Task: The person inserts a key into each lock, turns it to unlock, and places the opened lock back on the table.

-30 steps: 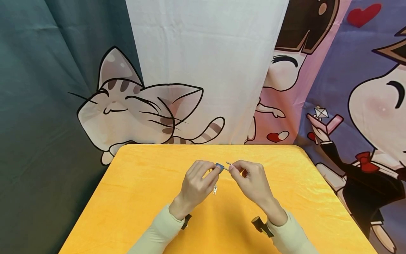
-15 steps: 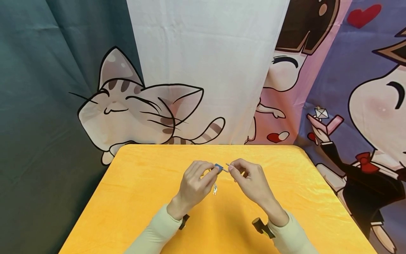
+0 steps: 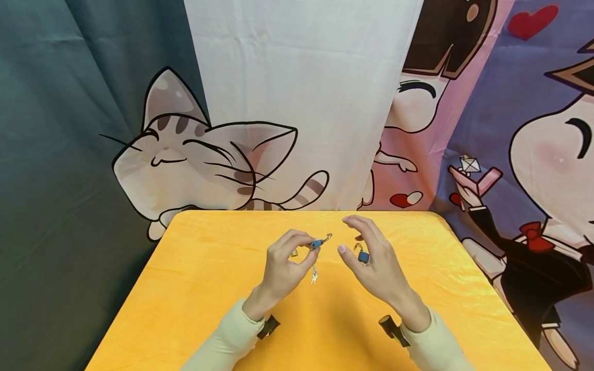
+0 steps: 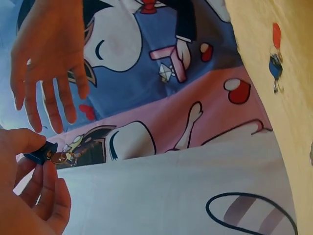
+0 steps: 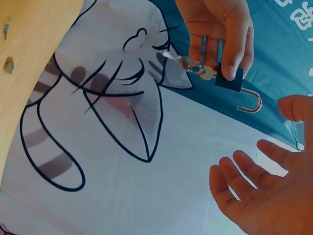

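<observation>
No text can be read — white marks (image 5: 307,17) on teal cloth (image 5: 276,44) are unclear.

A yellow table (image 3: 232,268) spans the lower frame, bearing keys (image 3: 314,277) below centre, a brassy object (image 3: 294,253) left, a padlock (image 3: 364,256) right.

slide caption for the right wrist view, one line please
Left hand pinches a blue padlock, shackle open, key at its base; right hand nearby, holding nothing.
</observation>
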Tool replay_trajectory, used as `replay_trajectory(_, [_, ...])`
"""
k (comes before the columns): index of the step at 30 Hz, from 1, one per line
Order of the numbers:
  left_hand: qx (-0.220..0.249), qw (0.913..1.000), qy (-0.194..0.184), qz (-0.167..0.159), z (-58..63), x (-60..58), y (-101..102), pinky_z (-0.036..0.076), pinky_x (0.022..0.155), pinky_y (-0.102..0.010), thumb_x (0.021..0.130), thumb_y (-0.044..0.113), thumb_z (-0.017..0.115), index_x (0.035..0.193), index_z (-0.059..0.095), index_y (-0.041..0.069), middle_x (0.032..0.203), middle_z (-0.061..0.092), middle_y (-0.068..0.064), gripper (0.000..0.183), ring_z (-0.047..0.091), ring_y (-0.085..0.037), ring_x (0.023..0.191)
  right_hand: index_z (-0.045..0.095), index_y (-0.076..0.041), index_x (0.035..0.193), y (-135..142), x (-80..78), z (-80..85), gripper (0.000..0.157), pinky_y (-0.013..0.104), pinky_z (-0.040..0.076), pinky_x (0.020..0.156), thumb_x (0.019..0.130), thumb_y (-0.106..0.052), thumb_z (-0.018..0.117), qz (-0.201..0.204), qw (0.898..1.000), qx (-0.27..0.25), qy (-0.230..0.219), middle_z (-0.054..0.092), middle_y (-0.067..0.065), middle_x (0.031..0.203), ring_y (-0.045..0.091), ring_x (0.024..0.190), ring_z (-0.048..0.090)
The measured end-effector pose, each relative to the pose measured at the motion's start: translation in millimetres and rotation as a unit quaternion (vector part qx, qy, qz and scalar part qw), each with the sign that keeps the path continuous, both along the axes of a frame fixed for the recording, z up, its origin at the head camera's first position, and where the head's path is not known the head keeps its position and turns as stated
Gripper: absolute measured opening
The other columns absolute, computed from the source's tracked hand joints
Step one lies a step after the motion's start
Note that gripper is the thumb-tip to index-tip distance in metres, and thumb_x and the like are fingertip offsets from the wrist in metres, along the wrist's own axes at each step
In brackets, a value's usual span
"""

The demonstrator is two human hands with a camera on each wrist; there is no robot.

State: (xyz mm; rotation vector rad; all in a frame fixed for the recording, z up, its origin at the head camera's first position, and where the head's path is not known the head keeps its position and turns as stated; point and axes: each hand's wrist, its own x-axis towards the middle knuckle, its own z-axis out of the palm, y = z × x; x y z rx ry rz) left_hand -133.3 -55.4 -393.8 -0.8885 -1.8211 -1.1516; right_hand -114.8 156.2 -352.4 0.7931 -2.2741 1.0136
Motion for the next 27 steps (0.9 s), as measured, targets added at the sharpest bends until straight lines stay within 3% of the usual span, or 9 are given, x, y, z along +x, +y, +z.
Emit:
replay_trajectory(6, [0.018, 0.9974, -0.068, -0.017, -0.9, 2.0, 0, 0.054, 0.071, -0.023, 0.084, 0.004, 0.074, 0.094, 0.071, 0.01, 0.088, 0.069, 0.0, 0.013, 0.066, -0.011, 0.078, 0.044, -0.017, 0.148, 7, -0.8, -2.0, 0.069, 0.044, 0.042, 0.108, 0.085, -0.018, 0.072, 0.015, 0.999, 0.044, 0.02, 0.047, 0.006, 0.149, 0.022, 0.136, 0.046])
replay_trajectory(13, [0.017, 0.9883, -0.149, -0.026, -9.5, -1.1, 2, 0.047, 0.062, -0.025, 0.087, 0.013, 0.073, 0.095, 0.07, 0.016, 0.085, 0.07, 0.003, 0.009, 0.066, -0.007, 0.076, 0.037, -0.022, 0.152, 15, 2.5, -0.2, 0.078, 0.051, 0.041, 0.108, 0.083, -0.023, 0.074, 0.015, 0.996, 0.085, 0.012, 0.038, 0.003, 0.156, 0.021, 0.142, 0.038])
replay_trajectory(16, [0.022, 0.9783, -0.201, -0.043, -14.3, -3.6, 4, 0.052, 0.066, -0.026, 0.089, 0.017, 0.073, 0.097, 0.07, 0.017, 0.086, 0.072, 0.003, 0.009, 0.067, -0.006, 0.077, 0.036, -0.022, 0.153, 19, 3.6, -0.7, 0.08, 0.052, 0.042, 0.107, 0.083, -0.024, 0.075, 0.009, 0.995, 0.097, 0.011, 0.037, 0.003, 0.157, 0.021, 0.142, 0.039])
replay_trajectory(20, [0.036, 0.9588, -0.272, -0.073, -20.3, -7.0, 8, 0.057, 0.069, -0.028, 0.089, 0.018, 0.073, 0.097, 0.069, 0.017, 0.086, 0.073, 0.001, 0.009, 0.068, -0.007, 0.076, 0.035, -0.02, 0.153, 26, 4.5, -1.6, 0.081, 0.051, 0.045, 0.103, 0.082, -0.023, 0.075, 0.003, 0.994, 0.112, 0.017, 0.037, 0.006, 0.157, 0.022, 0.14, 0.041])
replay_trajectory(27, [0.038, 0.9305, -0.352, -0.094, -31.9, -15.2, 18, 0.058, 0.075, -0.029, 0.088, 0.02, 0.074, 0.098, 0.07, 0.015, 0.09, 0.074, -0.003, 0.012, 0.07, -0.014, 0.08, 0.034, -0.021, 0.153, 35, 7.2, -2.4, 0.082, 0.05, 0.043, 0.104, 0.082, -0.024, 0.075, -0.005, 0.992, 0.127, 0.014, 0.034, 0.003, 0.159, 0.021, 0.141, 0.04])
